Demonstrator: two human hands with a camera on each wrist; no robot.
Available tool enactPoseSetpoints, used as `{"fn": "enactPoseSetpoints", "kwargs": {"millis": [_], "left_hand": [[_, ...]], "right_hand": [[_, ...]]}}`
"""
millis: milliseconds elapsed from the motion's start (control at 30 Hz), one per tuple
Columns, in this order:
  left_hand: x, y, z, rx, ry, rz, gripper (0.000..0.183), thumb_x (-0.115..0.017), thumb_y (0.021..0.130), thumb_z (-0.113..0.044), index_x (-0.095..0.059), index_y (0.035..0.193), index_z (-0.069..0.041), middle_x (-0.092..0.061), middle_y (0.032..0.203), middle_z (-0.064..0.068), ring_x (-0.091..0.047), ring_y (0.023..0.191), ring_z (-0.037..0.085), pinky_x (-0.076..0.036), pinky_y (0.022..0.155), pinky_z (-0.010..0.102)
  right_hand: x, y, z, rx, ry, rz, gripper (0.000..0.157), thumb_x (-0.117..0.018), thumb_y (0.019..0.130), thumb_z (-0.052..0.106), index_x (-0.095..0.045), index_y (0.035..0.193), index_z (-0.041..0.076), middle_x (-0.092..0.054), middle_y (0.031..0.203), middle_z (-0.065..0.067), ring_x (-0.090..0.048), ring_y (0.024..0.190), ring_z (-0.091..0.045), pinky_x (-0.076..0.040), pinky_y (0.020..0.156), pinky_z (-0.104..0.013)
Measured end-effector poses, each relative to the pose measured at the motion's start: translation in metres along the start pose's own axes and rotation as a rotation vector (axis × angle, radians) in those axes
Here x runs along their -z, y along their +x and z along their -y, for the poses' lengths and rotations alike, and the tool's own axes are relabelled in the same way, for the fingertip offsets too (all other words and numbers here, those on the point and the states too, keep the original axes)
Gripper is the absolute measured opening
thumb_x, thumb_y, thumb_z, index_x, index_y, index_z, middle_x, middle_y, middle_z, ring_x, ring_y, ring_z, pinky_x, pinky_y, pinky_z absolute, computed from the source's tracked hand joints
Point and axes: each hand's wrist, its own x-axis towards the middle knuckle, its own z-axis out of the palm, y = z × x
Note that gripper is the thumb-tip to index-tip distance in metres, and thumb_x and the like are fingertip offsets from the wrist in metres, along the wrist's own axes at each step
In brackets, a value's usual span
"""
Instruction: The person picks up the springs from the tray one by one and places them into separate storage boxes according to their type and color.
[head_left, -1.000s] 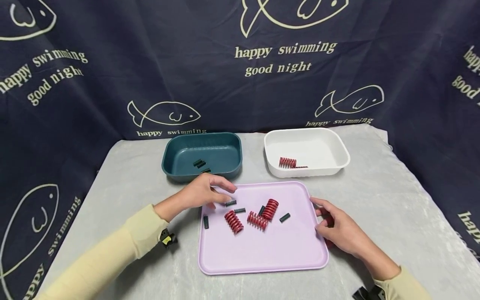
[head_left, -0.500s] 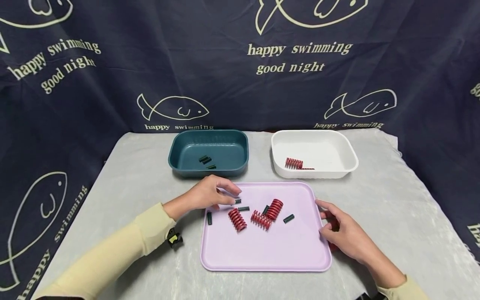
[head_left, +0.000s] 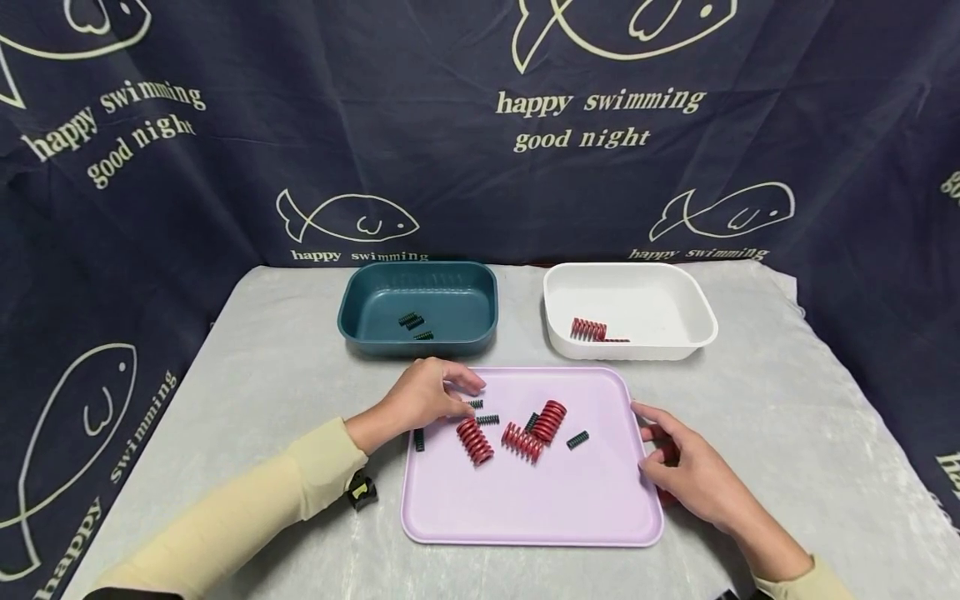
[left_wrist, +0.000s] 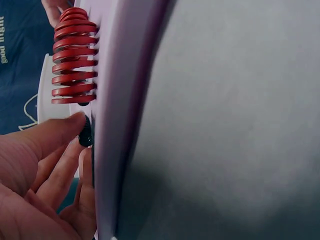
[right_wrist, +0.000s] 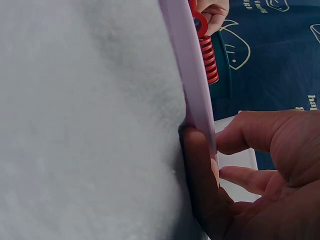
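Note:
A lilac tray [head_left: 525, 508] lies in front of me, bearing red coil springs [head_left: 475, 442] and smaller dark green springs [head_left: 577, 439]. My left hand [head_left: 423, 396] is over the tray's far left corner, thumb and index finger apart around a small dark green spring [head_left: 477, 404] that the thumb partly hides. In the left wrist view that spring [left_wrist: 86, 132] is between thumb and fingers; firm contact is hard to tell. My right hand [head_left: 693, 467] holds the tray's right edge. The right wrist view shows its thumb [right_wrist: 235, 140] at the rim and a finger underneath.
Behind the tray on the left stands a teal bin [head_left: 457, 337] with several dark springs. To its right, a white bin [head_left: 660, 350] holds red springs. A grey cloth [head_left: 300, 383] covers the table, and a dark blue curtain [head_left: 450, 150] hangs behind.
The head view has shifted slightly. My left hand has lowered a little, its thumb reaching closer to the small dark green springs. My right hand stays on the tray's edge.

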Motion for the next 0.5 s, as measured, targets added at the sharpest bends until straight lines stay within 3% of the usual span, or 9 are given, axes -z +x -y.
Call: {"fn": "enactPoseSetpoints", "kwargs": {"millis": [133, 267, 500], "left_hand": [[-0.003, -0.002, -0.001, 0.023, -0.019, -0.021, 0.03, -0.089, 0.079, -0.005, -0.081, 0.105, -0.019, -0.077, 0.092, -0.011, -0.07, 0.087, 0.005, -0.055, 0.072, 0.028], [-0.004, -0.003, 0.001, -0.003, -0.056, -0.02, 0.028, -0.086, 0.082, -0.002, -0.081, 0.106, -0.016, -0.078, 0.092, -0.008, -0.071, 0.087, 0.006, -0.055, 0.068, 0.027], [0.009, -0.004, -0.003, -0.031, -0.113, -0.006, 0.029, -0.084, 0.084, -0.003, -0.08, 0.111, -0.012, -0.078, 0.095, -0.003, -0.069, 0.077, 0.013, -0.058, 0.059, 0.033]], "right_hand": [[0.0, 0.0, 0.0, -0.001, 0.004, -0.001, 0.068, -0.064, 0.087, -0.011, -0.044, 0.151, 0.001, -0.059, 0.116, -0.018, -0.055, 0.076, -0.012, -0.055, 0.048, -0.034], [-0.001, 0.0, 0.001, -0.009, 0.008, 0.002, 0.069, -0.065, 0.087, -0.011, -0.044, 0.152, 0.001, -0.058, 0.116, -0.018, -0.055, 0.077, -0.013, -0.055, 0.048, -0.035], [0.0, -0.001, 0.0, -0.01, 0.009, 0.001, 0.069, -0.065, 0.087, -0.011, -0.044, 0.152, 0.002, -0.058, 0.116, -0.018, -0.055, 0.076, -0.013, -0.054, 0.047, -0.035]]}}
